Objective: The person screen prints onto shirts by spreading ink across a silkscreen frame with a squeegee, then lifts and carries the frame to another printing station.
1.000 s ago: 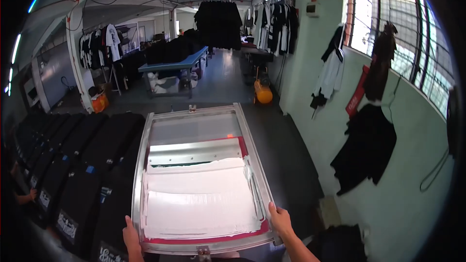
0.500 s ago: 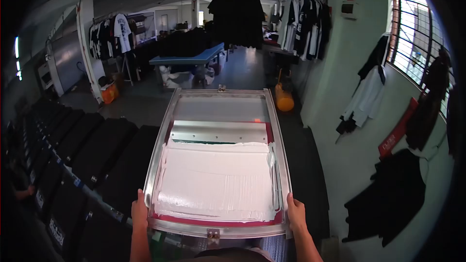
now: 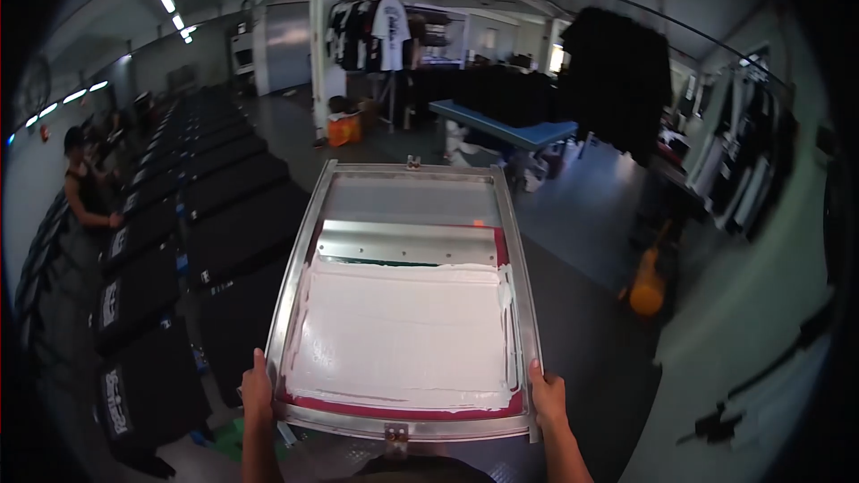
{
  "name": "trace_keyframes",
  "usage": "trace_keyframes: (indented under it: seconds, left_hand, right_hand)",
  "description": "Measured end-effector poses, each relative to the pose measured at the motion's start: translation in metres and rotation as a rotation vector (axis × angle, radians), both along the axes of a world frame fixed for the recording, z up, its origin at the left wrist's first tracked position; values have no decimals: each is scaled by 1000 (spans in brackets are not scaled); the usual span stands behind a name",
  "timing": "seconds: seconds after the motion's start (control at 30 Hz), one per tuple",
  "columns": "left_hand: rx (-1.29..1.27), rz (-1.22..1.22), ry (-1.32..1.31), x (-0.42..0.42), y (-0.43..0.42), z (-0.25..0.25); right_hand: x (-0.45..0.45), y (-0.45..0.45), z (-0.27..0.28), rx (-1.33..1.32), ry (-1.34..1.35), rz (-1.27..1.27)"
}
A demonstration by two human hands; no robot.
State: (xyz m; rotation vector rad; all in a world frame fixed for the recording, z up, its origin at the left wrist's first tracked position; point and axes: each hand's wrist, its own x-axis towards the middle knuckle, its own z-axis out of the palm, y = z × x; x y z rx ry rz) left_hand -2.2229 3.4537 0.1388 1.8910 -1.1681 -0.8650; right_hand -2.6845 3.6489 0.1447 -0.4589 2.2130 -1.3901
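Note:
I carry a metal-framed printing screen (image 3: 523, 304) in front of my body, gripped at both sides near its close end. Thick white ink (image 3: 403, 331) covers most of the mesh, with a red border showing round it. Across the screen, beyond the ink, lies a squeegee (image 3: 407, 241) with a metal holder. My left hand (image 3: 257, 386) is closed on the left rail, thumb on top. On the right rail my right hand (image 3: 548, 394) is closed the same way. The fingers under the frame are hidden.
To the left, long rows of black shirts (image 3: 148, 376) lie on printing boards, with a person (image 3: 85, 183) standing beyond them. A blue table (image 3: 506, 125) stands ahead. Black garments (image 3: 617, 80) hang from a rail. A yellow tank (image 3: 646, 286) stands at right by the wall.
My view has swung left, so the room has shifted right and the shirt rows and the person show more fully. The screen stays in both hands, in the same place before me.

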Motion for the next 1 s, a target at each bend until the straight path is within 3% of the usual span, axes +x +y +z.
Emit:
trace_keyframes:
  seconds: [0.07, 0.2, 0.27, 0.6, 0.83, 1.0]
  left_hand:
    - [4, 103, -8, -47, 6, 16]
    - [-7, 198, 20, -91, -30, -32]
    - [66, 232, 18, -114, -61, -20]
    - [111, 386, -54, -185, -142, -20]
    - [69, 752, -12, -321, -106, -26]
    - [123, 1103, -34, -414, -113, -60]
  right_hand:
    - [-46, -37, -3, -6, 31, 78]
    - [-124, -119, -14, 2, 90, 166]
    - [-148, -165, -3, 48, 158, 219]
    - [-219, -348, 2, -80, 2, 424]
    - [-320, -488, -45, -57, 32, 802]
    - [-331, -644, -95, -88, -20, 1165]
